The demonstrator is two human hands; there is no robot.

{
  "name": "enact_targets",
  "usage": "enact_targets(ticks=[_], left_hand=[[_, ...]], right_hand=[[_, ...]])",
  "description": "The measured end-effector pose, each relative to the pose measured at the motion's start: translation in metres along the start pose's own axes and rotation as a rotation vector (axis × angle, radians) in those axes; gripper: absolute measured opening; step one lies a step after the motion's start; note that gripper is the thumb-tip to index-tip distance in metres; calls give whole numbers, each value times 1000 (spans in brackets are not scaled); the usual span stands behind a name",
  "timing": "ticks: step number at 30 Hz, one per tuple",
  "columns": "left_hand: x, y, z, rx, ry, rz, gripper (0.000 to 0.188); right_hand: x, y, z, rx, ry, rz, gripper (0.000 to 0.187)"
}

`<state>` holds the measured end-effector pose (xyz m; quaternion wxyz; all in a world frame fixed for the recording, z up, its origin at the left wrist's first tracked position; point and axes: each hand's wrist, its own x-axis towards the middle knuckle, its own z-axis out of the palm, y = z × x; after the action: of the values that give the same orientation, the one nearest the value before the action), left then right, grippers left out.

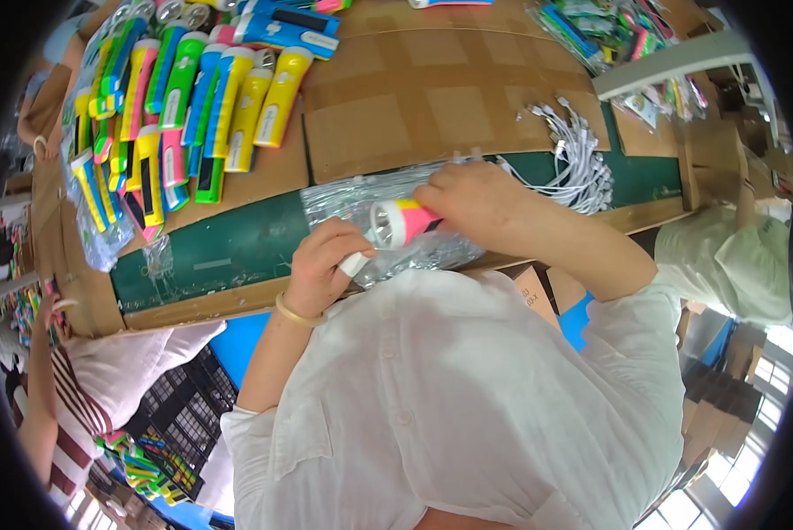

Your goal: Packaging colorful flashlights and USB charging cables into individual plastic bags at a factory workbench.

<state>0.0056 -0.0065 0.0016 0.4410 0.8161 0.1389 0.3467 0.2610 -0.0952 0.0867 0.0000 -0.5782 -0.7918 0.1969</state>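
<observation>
My right hand is closed around the body of a pink and yellow flashlight, its white-rimmed lens turned toward the left. Close to that lens, my left hand pinches a small white block-like piece, whose kind I cannot make out. Beneath both hands lies a pile of clear plastic bags at the table's front edge. Just beyond my right hand rests a bundle of white cables with small plugs. My fingers hide the flashlight's rear end.
Many flashlights in yellow, green, blue and pink are heaped at the left. Cardboard covers much of the green table. Packaged colourful items lie at the far right, behind a pale bar. Other people sit on both sides.
</observation>
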Motion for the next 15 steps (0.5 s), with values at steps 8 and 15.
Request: enact_targets(ticks=[8, 15], left_hand=[[19, -9, 7, 86, -19, -18, 18], [13, -6, 10, 88, -10, -99, 18]], right_hand=[[-21, 12, 33, 281, 254, 13, 30], [-140, 118, 46, -111, 128, 715, 7]])
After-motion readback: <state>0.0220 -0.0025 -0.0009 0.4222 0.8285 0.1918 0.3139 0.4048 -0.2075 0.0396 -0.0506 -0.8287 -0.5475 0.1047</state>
